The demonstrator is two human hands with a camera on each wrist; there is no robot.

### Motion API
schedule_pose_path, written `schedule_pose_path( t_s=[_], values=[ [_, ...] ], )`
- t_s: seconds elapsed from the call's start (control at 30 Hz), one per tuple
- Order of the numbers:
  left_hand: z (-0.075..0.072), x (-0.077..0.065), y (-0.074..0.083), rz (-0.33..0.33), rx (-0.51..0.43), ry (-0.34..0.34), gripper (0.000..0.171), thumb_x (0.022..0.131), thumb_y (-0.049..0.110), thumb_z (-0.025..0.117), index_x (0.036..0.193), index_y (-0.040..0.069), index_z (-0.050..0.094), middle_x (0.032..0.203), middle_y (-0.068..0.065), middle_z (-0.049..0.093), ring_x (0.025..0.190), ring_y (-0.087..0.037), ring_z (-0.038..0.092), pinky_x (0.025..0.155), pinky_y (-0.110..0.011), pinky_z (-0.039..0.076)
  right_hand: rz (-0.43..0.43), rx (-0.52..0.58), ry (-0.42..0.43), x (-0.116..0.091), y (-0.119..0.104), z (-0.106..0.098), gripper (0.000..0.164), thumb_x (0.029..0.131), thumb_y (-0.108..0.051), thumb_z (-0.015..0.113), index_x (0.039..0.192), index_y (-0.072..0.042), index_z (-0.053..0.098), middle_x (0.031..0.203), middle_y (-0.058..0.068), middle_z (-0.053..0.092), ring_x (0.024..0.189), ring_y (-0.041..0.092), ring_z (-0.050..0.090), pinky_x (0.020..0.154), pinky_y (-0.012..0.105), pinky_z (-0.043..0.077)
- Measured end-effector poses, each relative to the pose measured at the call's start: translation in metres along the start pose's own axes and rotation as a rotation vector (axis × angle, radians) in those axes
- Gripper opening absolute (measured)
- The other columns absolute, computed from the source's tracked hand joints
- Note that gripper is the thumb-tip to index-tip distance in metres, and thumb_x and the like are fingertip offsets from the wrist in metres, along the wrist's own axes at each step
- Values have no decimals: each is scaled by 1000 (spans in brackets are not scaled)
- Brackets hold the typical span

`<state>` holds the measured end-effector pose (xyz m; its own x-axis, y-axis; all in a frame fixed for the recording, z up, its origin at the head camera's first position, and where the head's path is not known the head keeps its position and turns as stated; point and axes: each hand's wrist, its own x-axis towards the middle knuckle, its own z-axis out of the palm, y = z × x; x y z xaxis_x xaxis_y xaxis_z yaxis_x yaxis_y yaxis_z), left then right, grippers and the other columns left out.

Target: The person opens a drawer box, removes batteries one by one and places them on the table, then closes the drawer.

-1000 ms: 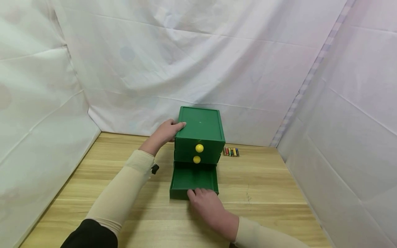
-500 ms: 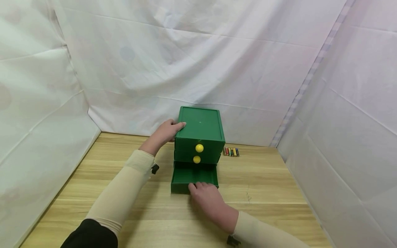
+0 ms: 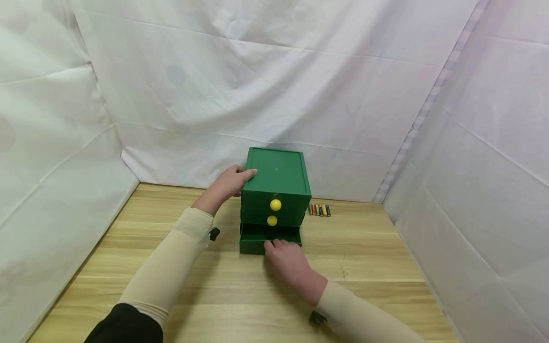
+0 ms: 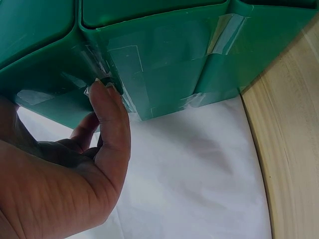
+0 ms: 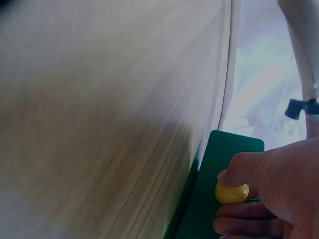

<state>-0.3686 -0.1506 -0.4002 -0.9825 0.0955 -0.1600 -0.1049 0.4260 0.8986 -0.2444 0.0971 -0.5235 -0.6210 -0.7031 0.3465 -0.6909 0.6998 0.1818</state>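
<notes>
A green cabinet with three stacked drawers stands against the back cloth, its bottom drawer partly pulled out. On the two upper drawer fronts sit round yellow knobs. My left hand holds the cabinet's upper left edge, thumb over the top; in the left wrist view its bent fingers meet the taped side wall. In front of the bottom drawer, my right hand holds its yellow knob, with the thumb on it and fingers beneath. The visible part of the drawer's inside holds nothing.
Several small coloured batteries lie in a row on the wooden table, right of the cabinet. White cloth encloses the table at the back and both sides.
The bottom drawer has slid inward, away from me, with my right hand moving along at its front. My left hand and the cabinet have stayed in place.
</notes>
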Motion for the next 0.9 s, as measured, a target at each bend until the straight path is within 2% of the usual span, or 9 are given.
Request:
schedule_pose_path(
  t_s=[0.3, 0.57, 0.9],
  values=[
    [0, -1, 1, -6, -6, -2, 81, 110, 64, 57, 159, 1, 45, 142, -19, 59, 124, -35, 63, 108, -56, 56, 20, -3, 30, 7, 8, 9, 16, 98, -12, 82, 98, -12, 66, 76, 0, 63, 63, 13, 59, 51, 27, 51],
    [0, -1, 0, -5, 7, -4, 81, 110, 65, 56, 160, 2, 45, 144, -18, 58, 124, -34, 64, 107, -54, 57, 44, -7, 52, 13, 11, 8, 13, 101, -12, 79, 100, -11, 67, 76, 1, 64, 61, 15, 61, 50, 29, 52],
    [0, -2, 2, -6, 8, 2, 82, 110, 65, 57, 160, 1, 44, 144, -18, 58, 124, -34, 63, 107, -53, 57, 46, -20, 99, 16, 13, 9, 14, 99, -12, 80, 98, -12, 66, 74, 1, 64, 59, 16, 60, 48, 30, 50]
  ],
)
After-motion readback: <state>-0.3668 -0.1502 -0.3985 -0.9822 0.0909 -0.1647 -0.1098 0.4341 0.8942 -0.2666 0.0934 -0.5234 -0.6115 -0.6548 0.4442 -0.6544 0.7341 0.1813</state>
